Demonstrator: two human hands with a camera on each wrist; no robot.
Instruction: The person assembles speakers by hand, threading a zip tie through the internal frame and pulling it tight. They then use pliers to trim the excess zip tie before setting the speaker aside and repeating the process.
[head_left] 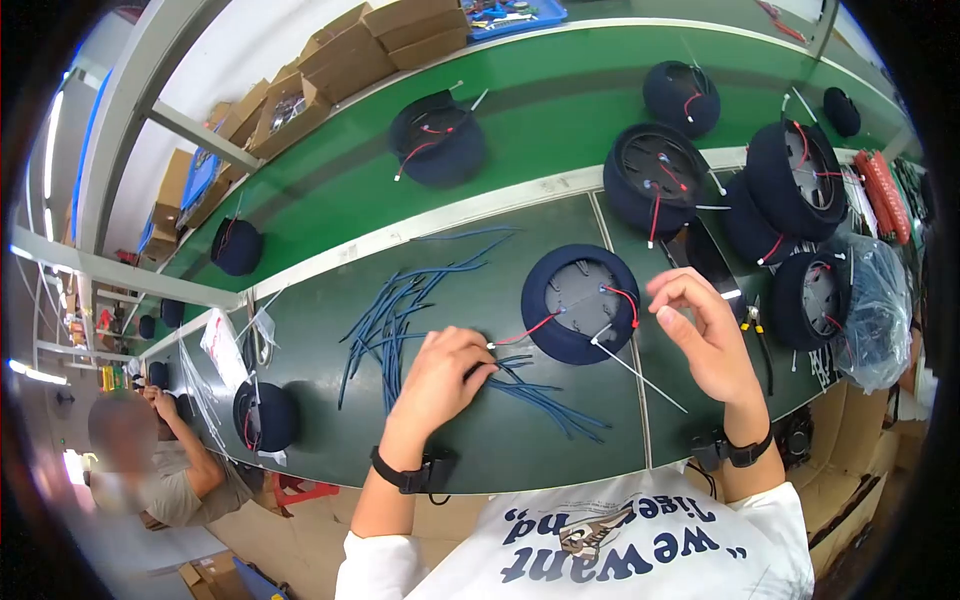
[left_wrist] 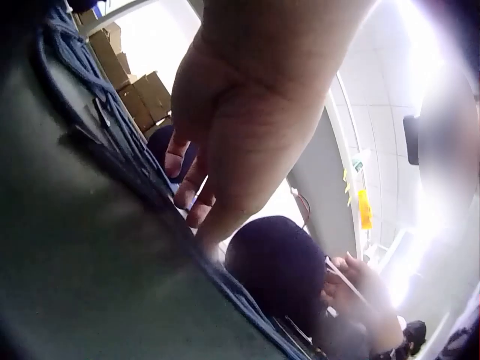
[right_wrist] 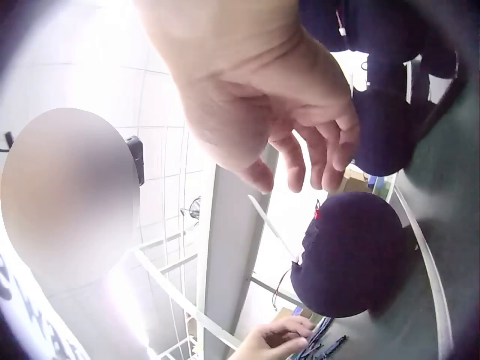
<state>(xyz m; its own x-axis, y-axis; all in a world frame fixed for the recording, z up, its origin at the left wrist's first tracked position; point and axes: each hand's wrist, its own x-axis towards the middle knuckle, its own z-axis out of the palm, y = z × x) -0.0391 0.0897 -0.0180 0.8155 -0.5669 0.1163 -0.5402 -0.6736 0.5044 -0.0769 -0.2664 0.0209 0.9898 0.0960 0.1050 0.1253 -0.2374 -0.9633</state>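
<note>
My left hand (head_left: 445, 375) is over a loose bunch of dark blue cords (head_left: 545, 400), its fingertips right at them. Thumb and forefinger stand apart there. Low in the right wrist view the same left hand (right_wrist: 274, 343) reaches over the cords (right_wrist: 319, 341). Beside it sits a round, dark blue, cap-like shell (head_left: 540, 290) with a grey plastic inside, red wires and a white strip like a cable tie (head_left: 645, 378). My right hand (head_left: 705, 340) hovers to the right of the shell, fingers loosely bent, holding nothing. In the right wrist view, the shell (right_wrist: 352, 255) is below that hand.
More dark blue shells (head_left: 655, 180) stand at the back and right, some on the green ledge (head_left: 560, 110). Yellow-handled pliers (head_left: 752, 315) lie at right near a clear plastic bag (head_left: 870, 310). Cardboard boxes (head_left: 340, 55) line the back. Another person (head_left: 185, 470) sits at far left.
</note>
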